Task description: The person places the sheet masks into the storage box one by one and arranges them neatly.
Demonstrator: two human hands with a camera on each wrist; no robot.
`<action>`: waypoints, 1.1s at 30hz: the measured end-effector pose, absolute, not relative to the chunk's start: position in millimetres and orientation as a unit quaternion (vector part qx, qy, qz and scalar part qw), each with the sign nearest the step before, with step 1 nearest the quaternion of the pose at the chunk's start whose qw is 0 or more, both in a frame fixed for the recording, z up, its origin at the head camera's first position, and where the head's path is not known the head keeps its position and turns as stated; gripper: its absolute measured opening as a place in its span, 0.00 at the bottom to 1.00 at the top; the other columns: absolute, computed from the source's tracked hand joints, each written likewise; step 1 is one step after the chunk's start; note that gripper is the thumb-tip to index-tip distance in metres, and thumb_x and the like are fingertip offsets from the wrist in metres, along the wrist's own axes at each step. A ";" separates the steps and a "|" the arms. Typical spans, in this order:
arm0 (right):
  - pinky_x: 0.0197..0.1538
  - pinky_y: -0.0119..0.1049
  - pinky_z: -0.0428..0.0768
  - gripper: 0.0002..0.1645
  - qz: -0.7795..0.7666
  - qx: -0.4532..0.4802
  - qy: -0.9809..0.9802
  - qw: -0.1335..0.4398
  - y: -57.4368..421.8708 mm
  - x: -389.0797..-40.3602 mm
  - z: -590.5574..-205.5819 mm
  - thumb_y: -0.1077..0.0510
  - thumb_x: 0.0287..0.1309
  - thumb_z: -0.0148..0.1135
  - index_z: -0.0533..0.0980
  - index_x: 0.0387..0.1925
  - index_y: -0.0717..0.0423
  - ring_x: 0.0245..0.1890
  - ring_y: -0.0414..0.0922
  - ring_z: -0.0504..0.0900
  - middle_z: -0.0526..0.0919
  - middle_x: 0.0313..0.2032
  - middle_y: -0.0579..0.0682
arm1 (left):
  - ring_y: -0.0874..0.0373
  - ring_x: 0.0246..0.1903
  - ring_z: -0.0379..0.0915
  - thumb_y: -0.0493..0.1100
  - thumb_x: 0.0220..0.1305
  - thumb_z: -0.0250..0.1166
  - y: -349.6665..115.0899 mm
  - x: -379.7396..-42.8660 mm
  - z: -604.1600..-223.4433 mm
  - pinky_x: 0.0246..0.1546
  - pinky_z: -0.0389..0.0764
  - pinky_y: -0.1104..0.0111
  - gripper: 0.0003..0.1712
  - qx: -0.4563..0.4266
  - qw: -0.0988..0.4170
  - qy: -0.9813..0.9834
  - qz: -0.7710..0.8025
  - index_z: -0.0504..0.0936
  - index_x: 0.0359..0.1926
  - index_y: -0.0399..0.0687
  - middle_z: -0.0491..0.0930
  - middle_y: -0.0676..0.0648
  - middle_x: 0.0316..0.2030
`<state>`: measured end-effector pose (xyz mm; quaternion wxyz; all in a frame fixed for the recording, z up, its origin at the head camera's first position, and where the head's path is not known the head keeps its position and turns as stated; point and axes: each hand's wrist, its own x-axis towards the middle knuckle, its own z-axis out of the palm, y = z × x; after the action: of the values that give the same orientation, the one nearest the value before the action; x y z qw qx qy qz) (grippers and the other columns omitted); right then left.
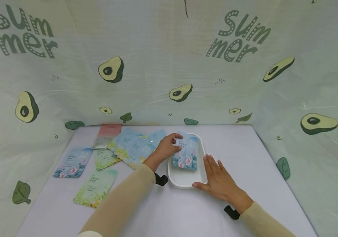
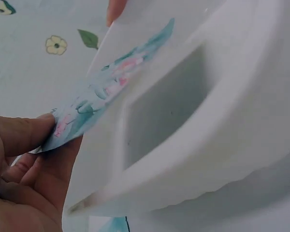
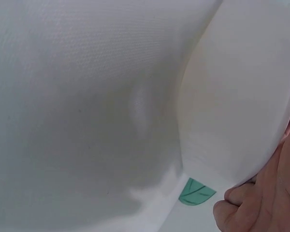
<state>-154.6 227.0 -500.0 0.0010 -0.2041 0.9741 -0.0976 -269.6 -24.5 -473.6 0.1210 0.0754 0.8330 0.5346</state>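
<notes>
Blue packet (image 1: 189,153) in left grip (image 1: 164,148) over tray (image 1: 182,178), right grip (image 1: 220,181) along rim (image 1: 203,147)

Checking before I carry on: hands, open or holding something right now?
Left hand: holding a blue floral packet, pinched between thumb and fingers.
Right hand: open, touching the white tray.

Smooth plastic is shown now by the tray (image 1: 183,179), thin printed film by the packet (image 1: 189,152), metallic sheen by the pink sachet (image 1: 105,135).

Left hand (image 1: 166,147) in a pinch, right hand (image 1: 218,182) straight-fingered.
</notes>
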 end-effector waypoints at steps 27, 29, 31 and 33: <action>0.80 0.64 0.54 0.72 -0.100 -0.191 0.976 0.008 226.1 -154.8 -500.9 0.19 0.62 0.57 0.51 0.80 0.72 0.81 0.63 0.55 0.55 0.80 0.70 | 0.52 0.40 0.78 0.36 0.68 0.72 -15.0 -271.1 -473.2 0.42 0.83 0.59 0.24 0.056 0.117 0.879 0.459 0.81 0.63 0.50 0.82 0.44 0.47; 0.79 0.64 0.55 0.72 -0.099 -0.190 0.977 0.007 226.2 -154.8 -501.2 0.18 0.62 0.57 0.51 0.80 0.72 0.81 0.63 0.56 0.55 0.80 0.70 | 0.53 0.39 0.79 0.37 0.68 0.72 -14.4 -271.4 -473.3 0.41 0.83 0.59 0.24 0.055 0.118 0.882 0.453 0.81 0.64 0.50 0.83 0.44 0.46; 0.79 0.64 0.55 0.72 -0.098 -0.190 0.977 0.006 226.4 -154.9 -501.7 0.18 0.62 0.57 0.52 0.80 0.72 0.81 0.62 0.56 0.55 0.80 0.69 | 0.54 0.39 0.79 0.37 0.68 0.72 -13.9 -271.6 -473.4 0.41 0.83 0.60 0.24 0.054 0.117 0.885 0.448 0.82 0.64 0.50 0.83 0.44 0.46; 0.79 0.64 0.55 0.72 -0.097 -0.191 0.977 0.005 226.5 -154.9 -502.0 0.18 0.62 0.57 0.52 0.80 0.72 0.81 0.62 0.56 0.55 0.80 0.69 | 0.54 0.39 0.78 0.37 0.68 0.72 -13.7 -271.5 -473.4 0.41 0.82 0.60 0.24 0.052 0.116 0.887 0.444 0.82 0.64 0.51 0.83 0.44 0.47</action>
<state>-154.9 226.5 -502.0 0.0046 -0.1910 0.9768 -0.0968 -271.5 -13.7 -473.4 0.1159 0.0521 0.8870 0.4439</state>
